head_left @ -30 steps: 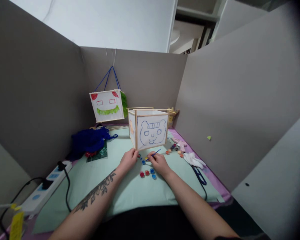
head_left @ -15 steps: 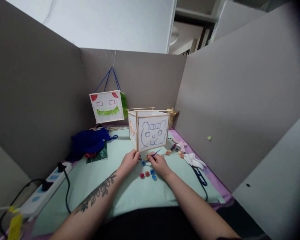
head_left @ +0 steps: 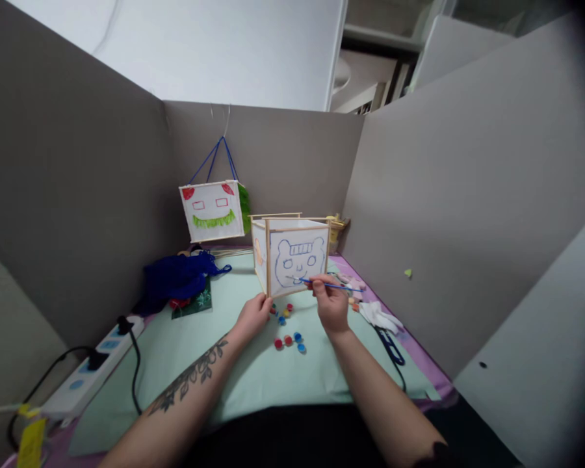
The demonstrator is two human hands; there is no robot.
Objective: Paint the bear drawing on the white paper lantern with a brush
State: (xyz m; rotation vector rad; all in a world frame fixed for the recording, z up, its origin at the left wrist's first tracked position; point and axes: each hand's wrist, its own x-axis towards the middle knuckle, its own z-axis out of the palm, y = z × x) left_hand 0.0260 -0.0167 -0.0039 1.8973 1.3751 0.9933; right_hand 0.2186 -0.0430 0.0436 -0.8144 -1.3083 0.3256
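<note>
A box-shaped paper lantern (head_left: 299, 257) with a thin wooden frame stands tilted before me, its front panel bearing a blue outline of a bear's face. My left hand (head_left: 254, 316) grips the lantern's lower front corner post. Between the fingers of my right hand (head_left: 330, 304) is a slim blue paintbrush (head_left: 338, 285). Its tip lies over the drawn mouth; whether it touches the paper I cannot tell. Small pots of red and blue paint (head_left: 288, 340) sit on the table below, and more paint pots (head_left: 283, 317) lie just under the lantern.
A second lantern (head_left: 214, 211) hangs from blue cords at the back. Blue cloth (head_left: 175, 276) and a power strip (head_left: 95, 367) with cables are on the left. White gloves (head_left: 380, 316) and black-handled scissors (head_left: 390, 348) lie on the right. Grey partitions (head_left: 468, 195) enclose the table.
My right hand has risen from the paint pots to the lantern's front panel, and the brush now points left at the drawn mouth. My left hand keeps its hold on the corner.
</note>
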